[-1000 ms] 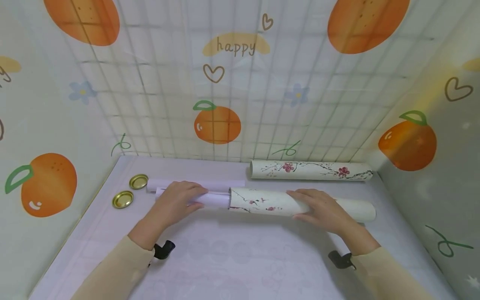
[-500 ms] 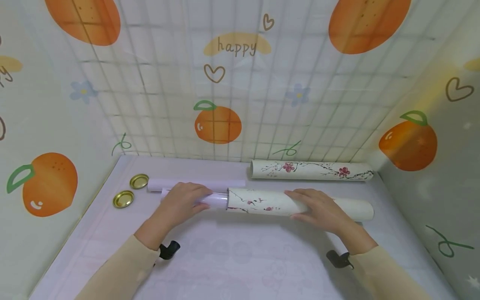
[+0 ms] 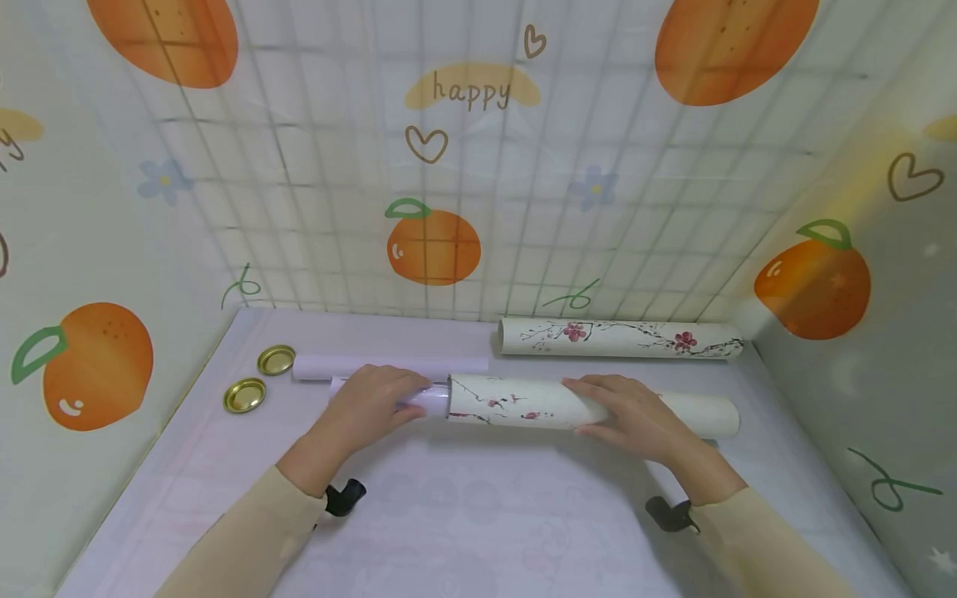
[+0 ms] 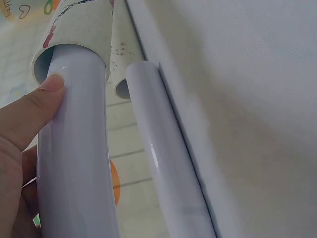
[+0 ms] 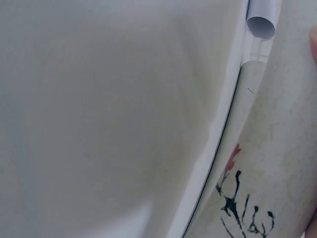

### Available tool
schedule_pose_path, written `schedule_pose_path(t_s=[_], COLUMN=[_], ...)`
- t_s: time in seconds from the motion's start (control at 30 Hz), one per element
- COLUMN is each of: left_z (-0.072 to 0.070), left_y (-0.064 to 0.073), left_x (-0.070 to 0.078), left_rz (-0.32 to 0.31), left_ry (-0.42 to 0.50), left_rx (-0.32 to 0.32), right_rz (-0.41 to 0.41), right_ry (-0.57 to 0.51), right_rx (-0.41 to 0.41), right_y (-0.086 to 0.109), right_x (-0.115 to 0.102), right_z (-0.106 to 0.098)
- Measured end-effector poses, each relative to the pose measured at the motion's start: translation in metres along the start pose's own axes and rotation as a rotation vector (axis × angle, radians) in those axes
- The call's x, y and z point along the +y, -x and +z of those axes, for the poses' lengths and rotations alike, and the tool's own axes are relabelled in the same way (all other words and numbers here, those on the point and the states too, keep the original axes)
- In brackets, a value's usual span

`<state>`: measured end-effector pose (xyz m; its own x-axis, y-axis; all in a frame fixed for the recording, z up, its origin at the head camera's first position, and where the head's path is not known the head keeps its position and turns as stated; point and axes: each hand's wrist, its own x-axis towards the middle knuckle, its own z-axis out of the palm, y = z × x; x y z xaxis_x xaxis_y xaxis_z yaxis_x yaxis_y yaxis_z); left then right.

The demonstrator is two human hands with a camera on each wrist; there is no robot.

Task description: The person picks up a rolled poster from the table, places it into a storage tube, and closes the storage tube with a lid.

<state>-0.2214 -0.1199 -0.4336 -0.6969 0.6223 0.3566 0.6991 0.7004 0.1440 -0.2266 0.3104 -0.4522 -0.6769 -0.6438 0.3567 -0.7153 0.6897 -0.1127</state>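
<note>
My left hand (image 3: pixel 370 407) grips a roll of white paper (image 3: pixel 436 400), thumb on top close to the mouth of a paper tube (image 3: pixel 516 403) printed with plum blossom. The roll's right end is inside the tube and hidden there. In the left wrist view, the paper roll (image 4: pixel 74 144) enters the tube (image 4: pixel 81 29) with a gap along one side of the rim. My right hand (image 3: pixel 631 415) holds the tube around its middle, thumb on the near side. The right wrist view shows the tube's wall (image 5: pixel 282 129) and only slivers of that hand.
A second white paper roll (image 3: pixel 317 368) lies just behind the left hand. Another blossom-printed tube (image 3: pixel 620 340) lies at the back right, along the wall. Two gold round lids (image 3: pixel 277 360) rest at the table's left. Patterned sheeting (image 3: pixel 478 174) encloses the table (image 3: pixel 463 515) at back and sides.
My left hand has moved right with the paper roll, and less of the roll shows outside the tube. The tube and right hand have shifted slightly left.
</note>
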Motion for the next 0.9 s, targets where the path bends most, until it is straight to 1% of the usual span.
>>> schedule_pose_path(t_s=[0.17, 0.43, 0.6, 0.7, 0.9], left_z=[0.0001, -0.0018, -0.0028, -0.0025, -0.0044], left_y=[-0.0018, -0.0043, -0.0039, -0.0034, -0.0027], left_x=[0.0013, 0.0048, 0.0062, 0.006, 0.0065], left_rz=[0.007, 0.002, -0.001, 0.0, 0.003], left_ry=[0.002, -0.001, 0.006, 0.014, 0.012], left_rx=[0.009, -0.01, -0.003, 0.011, 0.024], right_rz=[0.011, 0.015, 0.019, 0.017, 0.001], right_ry=[-0.003, -0.019, -0.017, -0.009, -0.008], right_rx=[-0.005, 0.006, -0.001, -0.007, 0.002], right_y=[-0.0003, -0.0009, -0.0014, -0.002, -0.0028], right_x=[-0.001, -0.0014, -0.002, -0.0022, -0.0021], right_z=[0.0004, 0.0027, 0.0019, 0.0006, -0.0001])
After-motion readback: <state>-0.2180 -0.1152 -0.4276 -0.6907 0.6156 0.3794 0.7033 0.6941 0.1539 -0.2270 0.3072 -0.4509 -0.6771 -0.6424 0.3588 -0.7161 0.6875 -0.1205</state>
